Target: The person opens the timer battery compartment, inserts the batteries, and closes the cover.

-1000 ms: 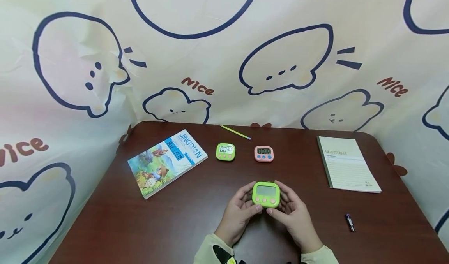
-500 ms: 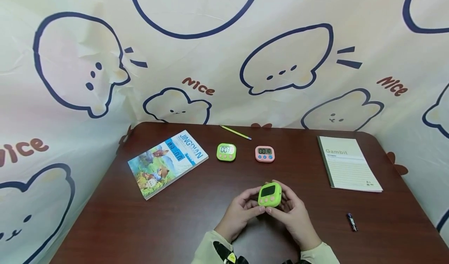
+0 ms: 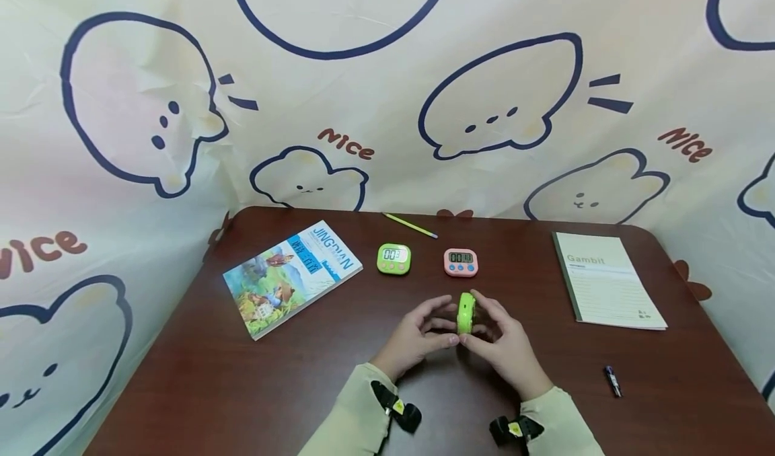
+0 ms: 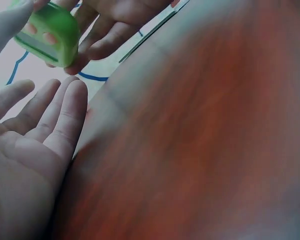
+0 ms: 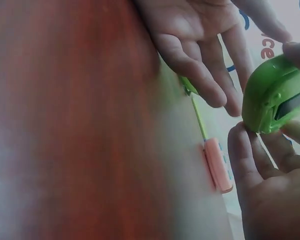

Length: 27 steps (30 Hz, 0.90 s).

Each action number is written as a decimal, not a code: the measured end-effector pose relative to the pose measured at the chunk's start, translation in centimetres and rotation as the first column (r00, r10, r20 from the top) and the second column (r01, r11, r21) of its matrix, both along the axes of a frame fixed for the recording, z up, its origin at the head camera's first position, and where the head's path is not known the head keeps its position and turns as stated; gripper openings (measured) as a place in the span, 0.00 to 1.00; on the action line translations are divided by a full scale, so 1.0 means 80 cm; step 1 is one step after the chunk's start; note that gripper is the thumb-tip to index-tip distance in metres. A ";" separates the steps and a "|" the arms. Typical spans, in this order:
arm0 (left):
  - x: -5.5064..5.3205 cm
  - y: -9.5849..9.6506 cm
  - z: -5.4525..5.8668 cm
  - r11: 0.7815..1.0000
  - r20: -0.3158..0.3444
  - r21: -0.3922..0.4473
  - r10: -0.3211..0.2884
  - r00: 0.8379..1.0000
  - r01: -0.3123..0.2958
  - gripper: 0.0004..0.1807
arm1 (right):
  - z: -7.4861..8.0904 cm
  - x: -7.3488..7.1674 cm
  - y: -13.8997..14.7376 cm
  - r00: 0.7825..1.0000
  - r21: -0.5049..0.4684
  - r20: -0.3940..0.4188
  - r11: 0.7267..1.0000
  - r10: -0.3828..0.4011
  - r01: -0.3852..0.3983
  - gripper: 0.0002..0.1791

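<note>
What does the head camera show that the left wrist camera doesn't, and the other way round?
Only the head view: the picture book, the pencil, the pink timer, the green timer on the table and what looks like a battery.

Only the left wrist view: pink buttons on the held timer, which the head camera sees edge-on.

Both: the left hand, the right hand, the held timer and the table.

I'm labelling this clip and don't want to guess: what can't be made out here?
Held green timer: head view, turned edge-on, so its screen is hidden; right wrist view, cut off by the right edge.
Other green timer: head view, last digit too faint to read.
Dark cylinder: head view, markings too small.
Tabletop: both wrist views, grain blurred.
</note>
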State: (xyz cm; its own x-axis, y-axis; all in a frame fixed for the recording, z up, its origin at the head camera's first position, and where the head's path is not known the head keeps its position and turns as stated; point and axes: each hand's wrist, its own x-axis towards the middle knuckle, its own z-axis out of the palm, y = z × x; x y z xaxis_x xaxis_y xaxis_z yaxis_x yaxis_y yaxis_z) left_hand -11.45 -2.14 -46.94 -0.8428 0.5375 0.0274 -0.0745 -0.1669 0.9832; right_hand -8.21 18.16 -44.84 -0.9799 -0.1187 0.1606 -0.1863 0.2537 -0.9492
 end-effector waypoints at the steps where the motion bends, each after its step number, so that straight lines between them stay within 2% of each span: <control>1: -0.002 -0.001 0.000 1.000 -0.005 -0.011 0.005 1.000 -0.005 0.39 | 0.000 -0.001 0.000 1.000 0.012 -0.006 1.000 0.006 -0.006 0.41; 6: -0.004 -0.003 -0.003 0.999 -0.008 -0.044 0.021 1.000 -0.021 0.39 | -0.004 -0.003 0.000 0.999 -0.003 -0.003 0.999 0.040 -0.040 0.36; 11: -0.003 -0.003 -0.004 0.999 -0.010 -0.028 0.020 1.000 -0.020 0.39 | -0.009 -0.002 0.000 0.999 -0.006 -0.002 0.999 0.038 -0.038 0.34; 14: -0.003 -0.003 -0.004 0.999 -0.018 -0.024 0.026 0.999 -0.026 0.40 | -0.010 -0.002 0.000 0.999 0.035 -0.019 0.999 0.031 -0.030 0.34; 22: -0.004 -0.006 -0.004 0.996 -0.060 -0.086 0.024 0.998 -0.029 0.42 | -0.007 -0.005 -0.003 0.996 0.187 -0.078 0.982 0.051 -0.036 0.35; 27: -0.011 -0.007 -0.003 0.999 -0.040 -0.035 0.024 0.999 -0.026 0.41 | -0.006 -0.009 -0.003 0.997 0.193 -0.074 0.981 0.036 -0.021 0.38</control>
State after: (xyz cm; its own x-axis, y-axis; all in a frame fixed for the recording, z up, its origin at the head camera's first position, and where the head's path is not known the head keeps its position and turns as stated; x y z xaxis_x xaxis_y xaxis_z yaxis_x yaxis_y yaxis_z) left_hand -12.31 -2.67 -47.16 -0.8547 0.5174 0.0417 -0.0321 -0.1329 0.9906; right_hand -8.93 17.94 -45.29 -0.9613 -0.1820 0.2071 -0.2667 0.4235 -0.8657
